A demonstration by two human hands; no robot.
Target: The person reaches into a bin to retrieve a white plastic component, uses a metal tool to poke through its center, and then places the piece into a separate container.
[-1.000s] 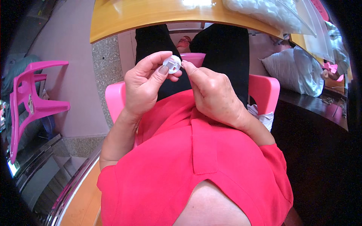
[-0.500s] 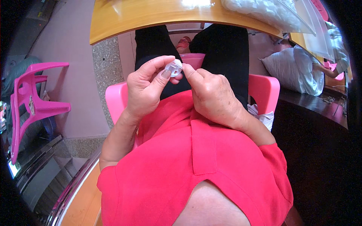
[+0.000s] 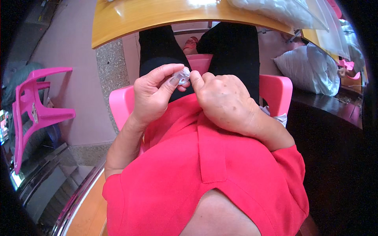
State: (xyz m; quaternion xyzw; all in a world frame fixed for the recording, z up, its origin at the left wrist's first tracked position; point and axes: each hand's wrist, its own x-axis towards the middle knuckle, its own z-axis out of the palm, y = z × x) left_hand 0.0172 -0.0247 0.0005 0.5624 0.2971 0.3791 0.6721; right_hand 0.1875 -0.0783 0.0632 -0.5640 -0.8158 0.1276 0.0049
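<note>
Between its thumb and fingers, my left hand [image 3: 153, 90] pinches a small clear plastic piece [image 3: 183, 77] with a hole or slot in it, held above my lap. Close against the right edge of the piece is my right hand [image 3: 226, 94], its back turned up. The fingers of that hand are curled inward, the thumb side reaching toward the plastic. Whatever they hold, if anything, is hidden. Under the hands, between my knees, part of a pink container [image 3: 200, 62] shows.
A yellow wooden table [image 3: 157, 17] edges the far side, with a bag of white pieces [image 3: 271, 10] on it. A stuffed white sack [image 3: 309, 69] lies at the right. To the left stands a pink plastic chair [image 3: 29, 106]. I sit on a pink chair [image 3: 275, 92].
My right hand has rolled so that its back faces up more. The plastic piece has tilted slightly in my left hand and sits a little lower.
</note>
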